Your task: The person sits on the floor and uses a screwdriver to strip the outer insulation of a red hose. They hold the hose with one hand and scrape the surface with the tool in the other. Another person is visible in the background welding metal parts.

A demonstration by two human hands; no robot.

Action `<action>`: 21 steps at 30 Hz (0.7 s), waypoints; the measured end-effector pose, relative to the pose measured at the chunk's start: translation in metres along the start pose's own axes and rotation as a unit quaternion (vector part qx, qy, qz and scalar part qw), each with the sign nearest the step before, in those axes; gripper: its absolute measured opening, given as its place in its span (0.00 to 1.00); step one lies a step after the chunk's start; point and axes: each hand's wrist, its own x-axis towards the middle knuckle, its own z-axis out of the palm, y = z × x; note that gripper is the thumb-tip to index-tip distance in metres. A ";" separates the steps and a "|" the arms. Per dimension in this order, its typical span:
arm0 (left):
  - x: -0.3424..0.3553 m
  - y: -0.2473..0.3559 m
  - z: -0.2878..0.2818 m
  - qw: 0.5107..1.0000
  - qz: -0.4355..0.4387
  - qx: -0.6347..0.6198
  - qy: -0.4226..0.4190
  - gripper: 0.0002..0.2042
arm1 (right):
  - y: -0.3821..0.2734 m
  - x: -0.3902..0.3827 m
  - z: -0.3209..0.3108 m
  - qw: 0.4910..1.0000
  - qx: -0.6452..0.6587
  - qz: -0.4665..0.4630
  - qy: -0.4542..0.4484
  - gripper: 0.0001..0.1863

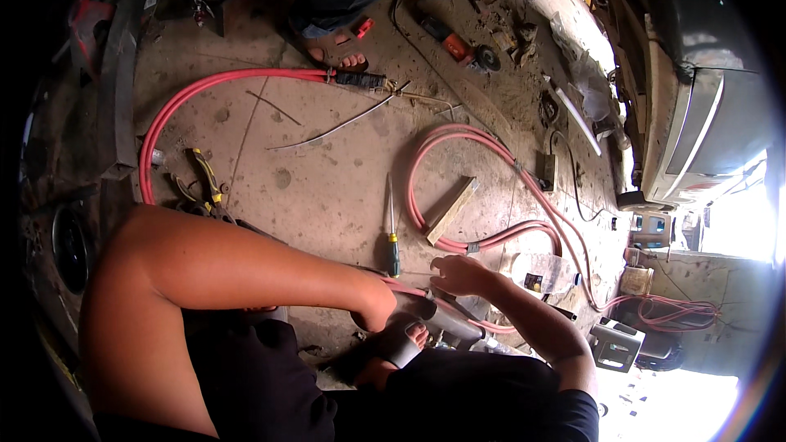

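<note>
Pink hoses (pixel 406 287) pass just beyond our left hand (pixel 375 305), whose grip we cannot tell, while our right hand (pixel 463 276) hangs half-open, nothing visible in it, with a green-handled screwdriver (pixel 394 258) to its left.

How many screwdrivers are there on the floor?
1. The screwdriver, with a green and yellow handle, lies on the floor, just left of the person's right hand in the picture. More may be hidden in the dark edges.

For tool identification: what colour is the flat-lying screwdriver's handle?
The screwdriver handle is dark green with a yellow band; head view.
</note>
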 end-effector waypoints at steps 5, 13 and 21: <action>-0.002 0.000 -0.001 1.000 -0.001 0.000 0.007 0.18 | 0.001 0.003 0.000 1.000 0.000 0.000 0.002 0.22; -0.003 -0.001 -0.003 1.000 0.003 -0.004 0.001 0.18 | 0.001 0.005 0.001 1.000 0.001 -0.002 0.005 0.22; 0.005 -0.006 0.004 1.000 0.004 0.006 0.021 0.18 | 0.003 0.005 0.002 1.000 -0.004 -0.006 0.006 0.21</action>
